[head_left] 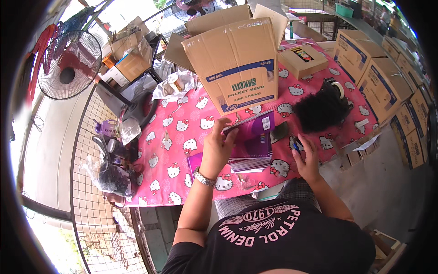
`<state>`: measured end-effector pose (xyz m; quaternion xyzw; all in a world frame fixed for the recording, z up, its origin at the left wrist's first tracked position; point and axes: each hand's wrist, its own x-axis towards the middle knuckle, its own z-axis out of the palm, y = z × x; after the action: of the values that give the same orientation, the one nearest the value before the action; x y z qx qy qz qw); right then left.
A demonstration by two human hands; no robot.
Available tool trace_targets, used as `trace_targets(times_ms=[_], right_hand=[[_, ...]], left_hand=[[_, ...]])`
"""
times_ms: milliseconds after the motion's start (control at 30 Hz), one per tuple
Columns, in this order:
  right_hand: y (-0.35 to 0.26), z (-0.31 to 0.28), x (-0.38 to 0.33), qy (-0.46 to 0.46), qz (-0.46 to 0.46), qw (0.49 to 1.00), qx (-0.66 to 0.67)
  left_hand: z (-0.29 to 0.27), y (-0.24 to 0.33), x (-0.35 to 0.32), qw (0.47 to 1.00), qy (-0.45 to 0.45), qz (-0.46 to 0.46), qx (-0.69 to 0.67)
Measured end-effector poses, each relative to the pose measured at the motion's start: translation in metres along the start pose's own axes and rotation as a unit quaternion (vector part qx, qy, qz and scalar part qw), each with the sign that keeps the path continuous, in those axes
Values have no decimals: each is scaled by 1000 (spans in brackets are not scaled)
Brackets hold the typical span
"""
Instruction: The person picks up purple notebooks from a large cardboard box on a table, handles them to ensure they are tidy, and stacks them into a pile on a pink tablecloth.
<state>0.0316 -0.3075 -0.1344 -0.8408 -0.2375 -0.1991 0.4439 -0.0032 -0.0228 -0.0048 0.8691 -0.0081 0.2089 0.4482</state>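
My left hand, with a metal-band watch on its wrist, grips a purple spiral notebook by its coiled edge. That notebook is lifted and tilted over a stack of purple notebooks, whose white page edges face me. Another purple cover shows partly behind my left wrist. To the right of the stack, my right hand is just above the table, fingers partly curled. Between its thumb and forefinger sits a small blue thing, too small to name for certain.
A tall open carton stands behind the notebooks on the pink cat-patterned cloth. Black netted material and a smaller cardboard box lie at right. Bags and cups crowd the left edge. Stacked cartons stand beyond the table's right side.
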Motion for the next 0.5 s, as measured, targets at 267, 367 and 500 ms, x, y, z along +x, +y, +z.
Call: trace_targets(times_ms=[267, 367, 500], right_hand=[[-111, -2, 70, -73, -159, 980, 89], [-118, 5, 74, -83, -161, 976, 119], [-117, 10, 78, -87, -148, 975, 138]], left_hand=[[3, -15, 4, 997, 32, 67, 7], [3, -22, 3, 992, 27, 100, 71], [-5, -24, 2, 994, -21, 3, 105]])
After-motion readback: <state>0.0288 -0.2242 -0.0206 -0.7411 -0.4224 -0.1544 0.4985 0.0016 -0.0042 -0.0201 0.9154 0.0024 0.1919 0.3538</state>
